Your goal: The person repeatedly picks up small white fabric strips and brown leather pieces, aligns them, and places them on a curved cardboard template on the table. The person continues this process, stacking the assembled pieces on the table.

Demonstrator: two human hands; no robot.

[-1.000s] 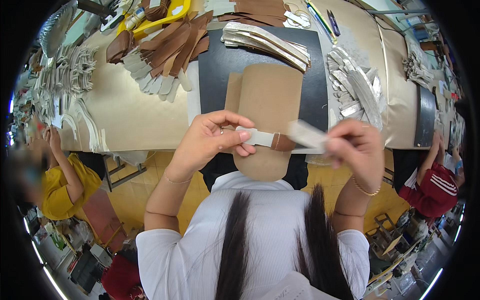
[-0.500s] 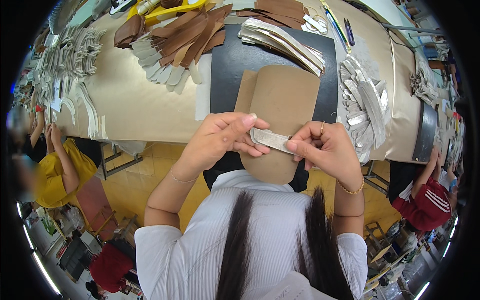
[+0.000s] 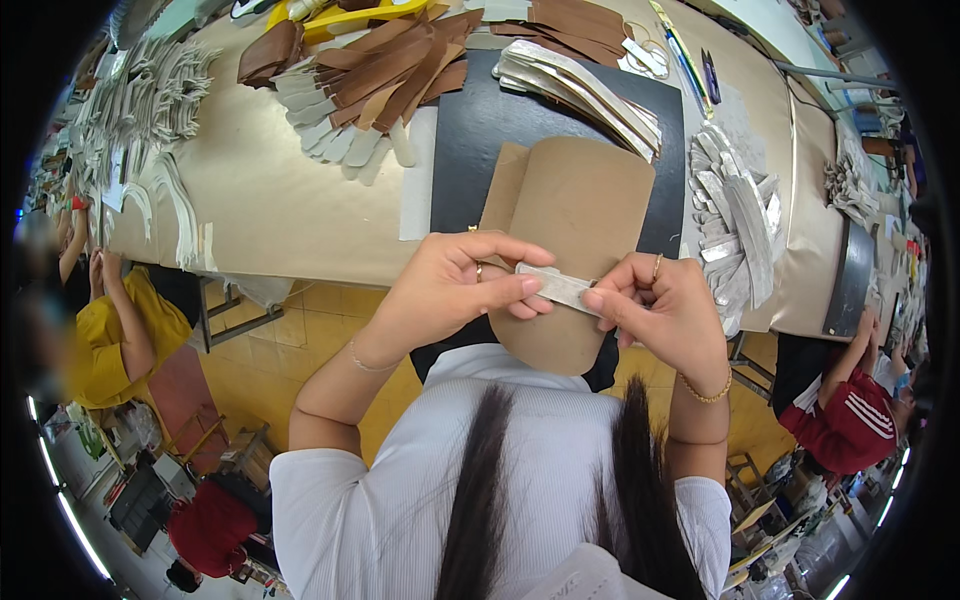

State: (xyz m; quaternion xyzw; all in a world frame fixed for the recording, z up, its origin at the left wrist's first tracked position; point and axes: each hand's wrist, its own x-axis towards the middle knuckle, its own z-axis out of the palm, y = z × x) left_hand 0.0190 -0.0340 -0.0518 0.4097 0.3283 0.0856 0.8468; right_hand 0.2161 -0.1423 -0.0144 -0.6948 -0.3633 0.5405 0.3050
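Observation:
A short, pale grey strip (image 3: 562,288) with a rounded end is stretched between my two hands, above a brown curved board (image 3: 585,205). My left hand (image 3: 450,285) has its thumb and fingers closed on the strip's left end. On the other end, my right hand (image 3: 665,312) pinches it between thumb and fingertips. The board leans from the table edge toward my lap, its upper part over a black mat (image 3: 462,160). A stack of long pale strips (image 3: 585,95) lies at the mat's far side.
Brown leather strips with pale ends (image 3: 395,75) fan out at the far left, near a yellow tray (image 3: 365,14). Loose grey strips (image 3: 735,215) are heaped right of the mat. Pens (image 3: 680,50) and small snips (image 3: 710,75) lie beyond. Other people sit at both sides.
My left thumb has come down onto the strip's left end, which earlier rested against the fingers with the thumb raised. The whole view has shifted slightly.

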